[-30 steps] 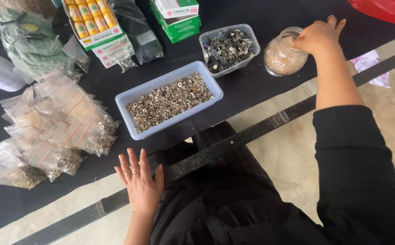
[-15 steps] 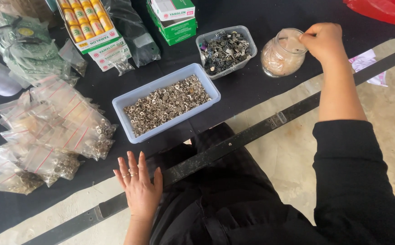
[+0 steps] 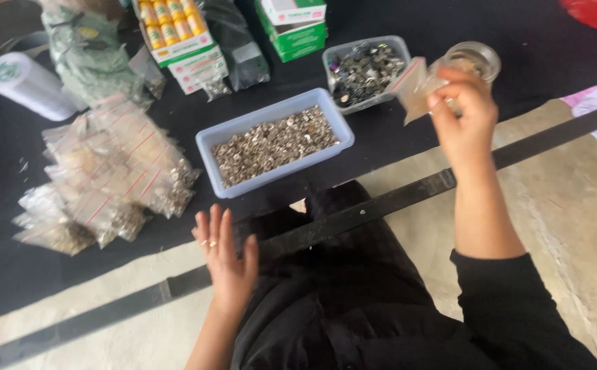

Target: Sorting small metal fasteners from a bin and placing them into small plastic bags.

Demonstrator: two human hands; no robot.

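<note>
Right hand: my right hand (image 3: pixel 464 115) is raised over the far right of the counter (image 3: pixel 10 274), its fingers (image 3: pixel 449 92) pinched together on a small clear zip bag (image 3: pixel 413 88).
Zip bag: it hangs tilted from my fingertips, just in front of the glass jar (image 3: pixel 478 57) and beside the grey tray of dark metal parts (image 3: pixel 365 67).
Left hand: my left hand (image 3: pixel 226 260) lies flat on my lap at the near edge of the counter, fingers spread apart, holding nothing.
Blue tray: the pale blue tray (image 3: pixel 206 145) full of small metal rings sits between my hands.
Left side: a heap of filled clear bags (image 3: pixel 106 178) lies well to the left.
Far edge: green and yellow boxes (image 3: pixel 175 31).
</note>
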